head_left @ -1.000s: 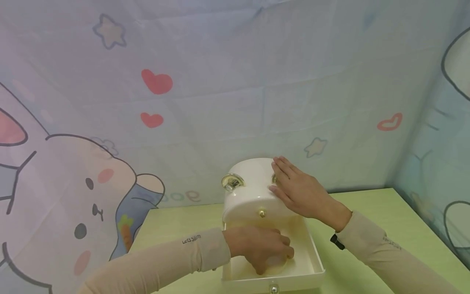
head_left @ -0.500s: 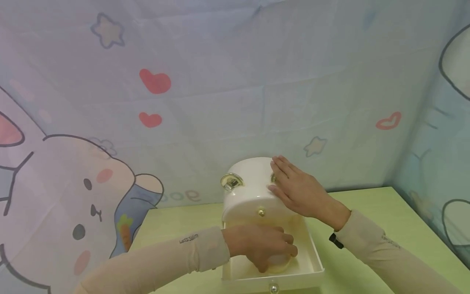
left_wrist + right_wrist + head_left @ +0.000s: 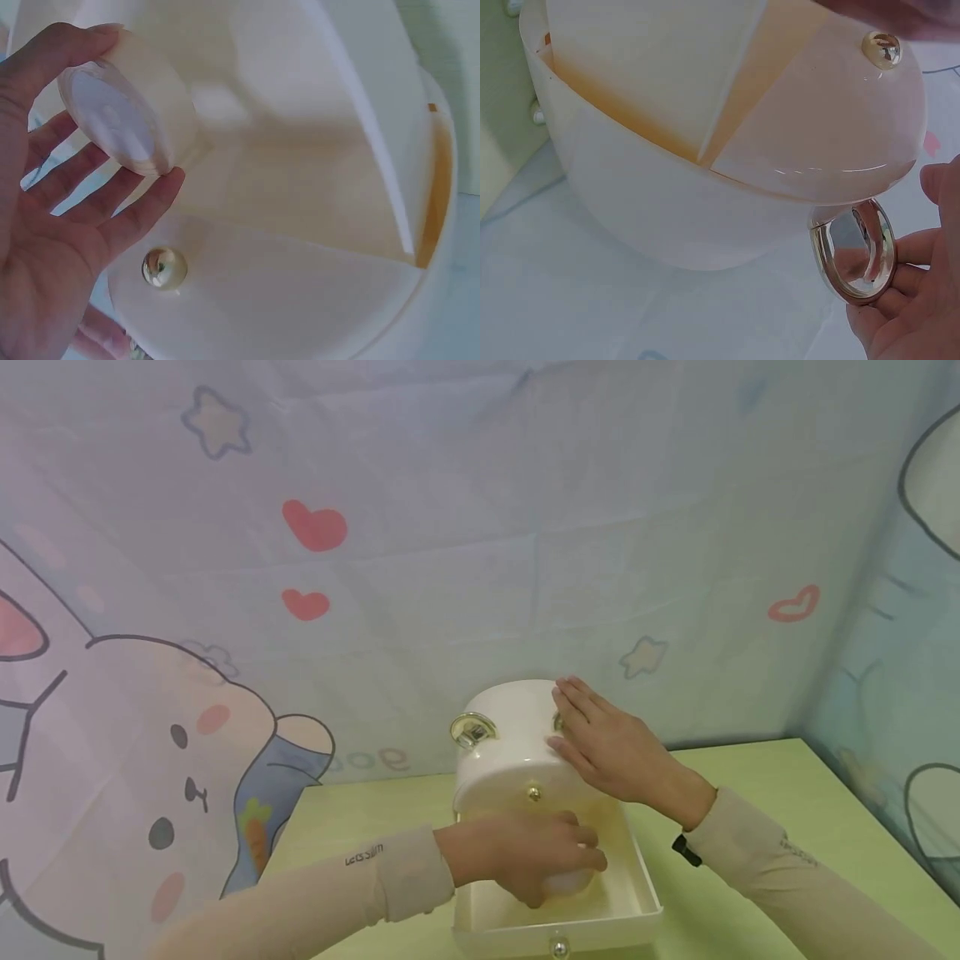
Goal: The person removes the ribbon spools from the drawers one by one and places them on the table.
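Observation:
My left hand [image 3: 517,856] pinches a short round jar [image 3: 169,97] with a cream-coloured wall and a whitish round face. Its thumb is on one edge, its fingertips along the other. The jar hangs tilted over the pulled-out lower drawer [image 3: 660,906] of a white round-topped storage box [image 3: 517,706]. My right hand [image 3: 622,752] rests flat on the box's upper right, fingers straight. Its fingers lie by a gold ear-shaped ring [image 3: 821,251], mostly hidden behind them in the head view. The matching gold ring [image 3: 474,729] shows at the left.
A gold knob [image 3: 534,794] sits on the upper front of the box, and another gold knob [image 3: 559,948] on the drawer front. The box stands on a light green table [image 3: 390,810]. Behind hangs a printed cloth [image 3: 450,568] with hearts, stars and a rabbit.
My left hand has drawn slightly to the left with the jar, which now tilts up from the drawer floor and shows more of its whitish face. The right hand keeps its place.

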A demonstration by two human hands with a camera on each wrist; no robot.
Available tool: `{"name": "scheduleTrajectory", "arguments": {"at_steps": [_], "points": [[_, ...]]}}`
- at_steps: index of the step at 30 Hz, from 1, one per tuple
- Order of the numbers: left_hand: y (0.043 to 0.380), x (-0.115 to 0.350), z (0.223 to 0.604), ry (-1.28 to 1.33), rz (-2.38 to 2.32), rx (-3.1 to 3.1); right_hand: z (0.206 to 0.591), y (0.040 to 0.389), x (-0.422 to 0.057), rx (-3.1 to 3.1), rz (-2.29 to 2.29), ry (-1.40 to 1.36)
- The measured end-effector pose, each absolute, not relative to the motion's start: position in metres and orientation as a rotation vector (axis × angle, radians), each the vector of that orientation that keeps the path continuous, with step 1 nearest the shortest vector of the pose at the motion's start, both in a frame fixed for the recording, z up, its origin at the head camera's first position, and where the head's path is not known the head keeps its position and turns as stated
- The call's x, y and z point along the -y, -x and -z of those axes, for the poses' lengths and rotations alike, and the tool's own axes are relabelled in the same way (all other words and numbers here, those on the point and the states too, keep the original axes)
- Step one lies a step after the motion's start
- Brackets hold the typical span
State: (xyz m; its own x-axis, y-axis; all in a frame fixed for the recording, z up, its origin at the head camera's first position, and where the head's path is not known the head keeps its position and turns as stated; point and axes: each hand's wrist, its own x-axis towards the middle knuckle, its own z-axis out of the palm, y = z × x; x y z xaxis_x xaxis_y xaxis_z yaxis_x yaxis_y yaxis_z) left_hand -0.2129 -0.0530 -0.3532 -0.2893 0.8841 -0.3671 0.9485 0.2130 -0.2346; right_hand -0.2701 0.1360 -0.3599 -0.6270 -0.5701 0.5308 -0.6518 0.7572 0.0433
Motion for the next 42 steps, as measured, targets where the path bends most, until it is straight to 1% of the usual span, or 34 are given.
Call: {"name": "scheduleTrajectory", "arguments": {"at_steps": [8,17,25,36,42], "points": [[0.210,0.066,0.340,-1.708,0.338,-2.415,0.360,0.270,-0.135,2.417,-0.214,-0.922],[0.201,0.087,0.310,-1.751,0.116,-2.503,0.359,0.271,-0.136,2.416,-0.193,-0.919],[0.193,0.108,0.297,-1.791,0.014,-2.591,0.358,0.270,-0.136,2.425,-0.220,-0.927],[0.184,0.138,0.291,-1.464,-0.028,-2.667,0.363,0.273,-0.138,2.463,-0.208,-0.919],[0.185,0.152,0.296,-1.389,-0.012,-2.742,0.365,0.273,-0.143,2.449,-0.211,-0.901]]}}
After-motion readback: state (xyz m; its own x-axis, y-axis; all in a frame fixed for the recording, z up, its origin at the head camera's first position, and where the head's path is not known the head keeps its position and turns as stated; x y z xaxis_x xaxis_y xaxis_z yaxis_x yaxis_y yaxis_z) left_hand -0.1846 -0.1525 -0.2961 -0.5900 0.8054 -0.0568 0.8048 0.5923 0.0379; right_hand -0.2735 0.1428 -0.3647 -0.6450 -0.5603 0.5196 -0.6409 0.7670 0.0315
